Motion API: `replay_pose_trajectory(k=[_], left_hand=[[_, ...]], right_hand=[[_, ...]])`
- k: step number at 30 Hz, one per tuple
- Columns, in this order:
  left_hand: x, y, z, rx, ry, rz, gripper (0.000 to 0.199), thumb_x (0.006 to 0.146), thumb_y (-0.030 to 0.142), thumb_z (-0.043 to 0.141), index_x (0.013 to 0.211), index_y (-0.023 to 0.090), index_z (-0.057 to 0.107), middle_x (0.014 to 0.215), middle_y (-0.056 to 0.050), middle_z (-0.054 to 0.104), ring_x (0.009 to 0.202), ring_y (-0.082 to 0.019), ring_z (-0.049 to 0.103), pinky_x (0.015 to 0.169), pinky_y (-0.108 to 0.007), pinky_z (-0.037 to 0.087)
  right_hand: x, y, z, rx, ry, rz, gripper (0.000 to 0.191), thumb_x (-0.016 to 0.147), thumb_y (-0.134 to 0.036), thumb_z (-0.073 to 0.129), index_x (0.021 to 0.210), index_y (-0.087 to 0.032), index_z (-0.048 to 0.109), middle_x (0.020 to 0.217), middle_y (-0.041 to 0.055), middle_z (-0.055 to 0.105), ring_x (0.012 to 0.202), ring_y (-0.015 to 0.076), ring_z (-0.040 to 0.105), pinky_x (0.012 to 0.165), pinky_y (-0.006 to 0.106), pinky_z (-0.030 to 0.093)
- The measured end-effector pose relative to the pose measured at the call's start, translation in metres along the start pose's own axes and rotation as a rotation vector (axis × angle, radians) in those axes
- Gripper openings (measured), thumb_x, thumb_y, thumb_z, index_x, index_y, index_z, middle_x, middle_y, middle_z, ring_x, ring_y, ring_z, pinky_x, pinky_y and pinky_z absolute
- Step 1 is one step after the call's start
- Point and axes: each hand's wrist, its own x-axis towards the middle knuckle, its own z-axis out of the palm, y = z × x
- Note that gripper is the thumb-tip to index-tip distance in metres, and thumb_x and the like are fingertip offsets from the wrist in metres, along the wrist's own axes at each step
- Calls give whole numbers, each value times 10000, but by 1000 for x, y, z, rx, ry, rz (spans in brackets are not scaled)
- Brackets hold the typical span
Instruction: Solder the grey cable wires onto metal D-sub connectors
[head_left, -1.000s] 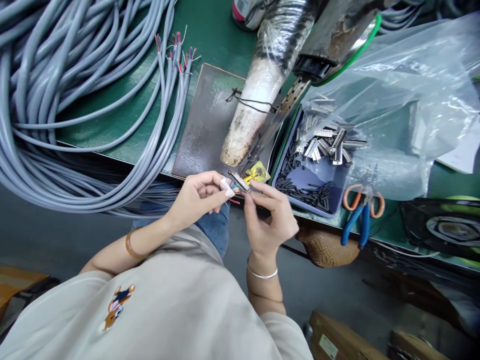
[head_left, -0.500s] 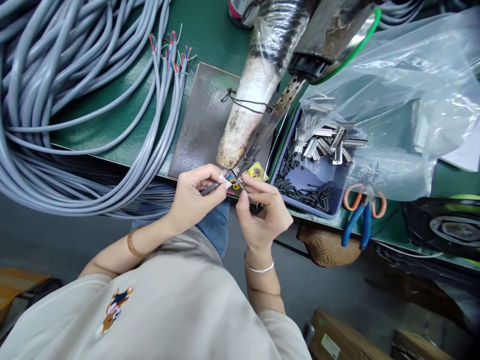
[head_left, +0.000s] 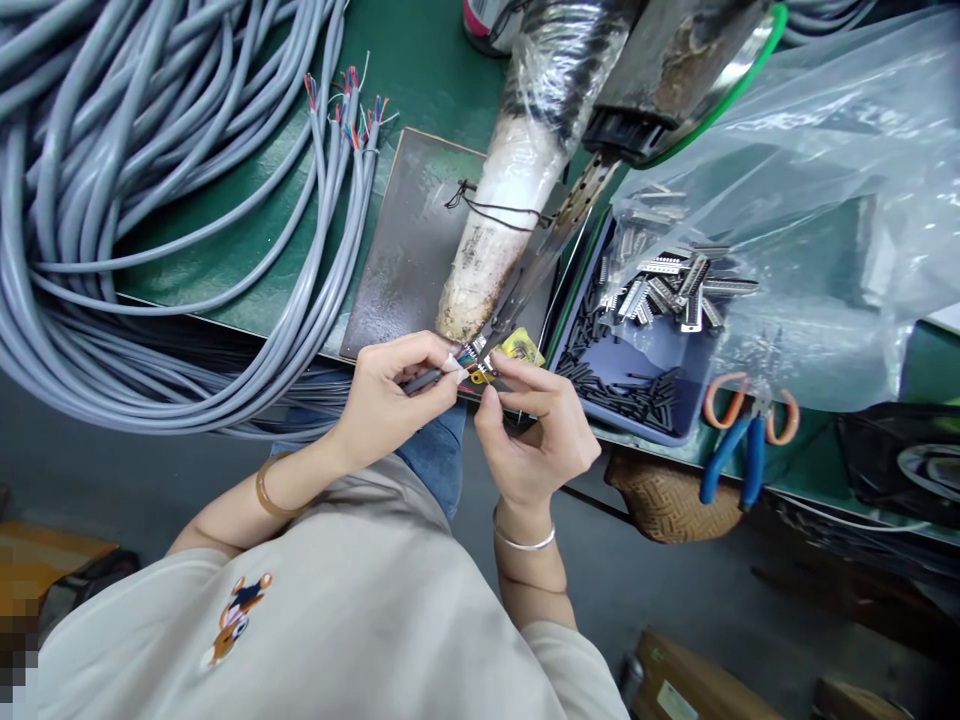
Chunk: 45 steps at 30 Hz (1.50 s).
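Pinched between thumb and fingers, my left hand (head_left: 401, 395) holds the end of a grey cable (head_left: 422, 380), its thin coloured wires fanned out past a white wrap on the fingertips. Facing it, my right hand (head_left: 536, 425) has thumb and index finger closed around a small metal multi-pin connector (head_left: 482, 366), partly hidden by the fingers. The wire ends meet the connector's pins, though exact contacts are too small to tell. Just above, the soldering iron (head_left: 551, 240) points its dark tip down at the connector. A yellow sponge-like piece (head_left: 523, 347) lies beside the right fingertips.
Grey cables (head_left: 292, 330) with stripped ends spread over the left. A white wrapped cylinder (head_left: 487, 220) slants over a dark board (head_left: 409, 220). At right are a blue tray (head_left: 660, 432) with black sleeves, bagged connectors (head_left: 675, 285), and orange-and-blue pliers (head_left: 739, 440) at the table edge.
The view has shifted slightly, so the bench things appear farther right. Both hands stay together at the connector, their grips much the same, with the right thumb and index finger slightly moved.
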Motion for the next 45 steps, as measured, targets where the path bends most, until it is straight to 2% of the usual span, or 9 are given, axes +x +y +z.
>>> replay_pose_trajectory(k=[7,11,16,21,27,35,40,45], left_hand=[[-2,-2,-1,-24,-13,-77,76,751,165,763,714,159,698,836,-55,753,673,-114,640,600,-204,511],[-4,-1,-2,-49,-29,-95,88,750,185,786,744,158,703,816,-49,731,657,-109,634,579,-202,507],[-8,-3,-1,-60,43,-100,102,787,212,781,758,169,694,713,-22,674,609,-99,598,523,-192,461],[-7,-4,2,24,77,-44,115,816,225,762,755,179,676,695,-14,652,618,-107,595,515,-195,447],[-6,-5,3,157,64,59,112,857,191,707,764,171,648,669,12,628,556,-75,543,516,-185,422],[-3,-6,3,197,84,237,89,872,154,708,811,161,643,701,26,649,523,-49,524,500,-166,407],[-6,-7,2,191,66,168,78,854,159,700,801,164,643,723,6,681,557,-65,558,509,-166,430],[-7,-4,2,69,49,-14,95,808,172,726,758,158,646,657,13,638,522,-58,522,478,-164,398]], right_hand=[[-5,-1,-2,-41,-8,-19,191,876,-119,733,888,-255,598,1068,27,817,891,170,790,765,296,650],[-5,-2,-1,16,-19,52,180,893,-122,715,864,-251,593,1049,26,812,871,169,788,746,305,647],[-5,-4,1,77,-14,100,166,891,-113,715,868,-238,609,1021,16,806,893,164,787,784,308,649],[-5,-3,2,42,-1,60,171,885,-109,721,880,-242,614,1032,22,805,897,172,785,772,316,647],[-2,1,3,22,6,31,173,884,-104,732,882,-236,621,1025,16,806,903,164,780,788,315,643],[5,-4,1,-4,2,17,196,851,-81,771,910,-234,663,1048,16,810,929,160,779,809,297,659],[0,-4,0,-36,-29,-51,205,850,-81,765,895,-234,637,1096,49,811,928,163,791,796,269,669],[-4,-1,-4,-67,-35,-82,196,867,-93,752,916,-236,628,1063,51,822,887,161,800,773,256,654]])
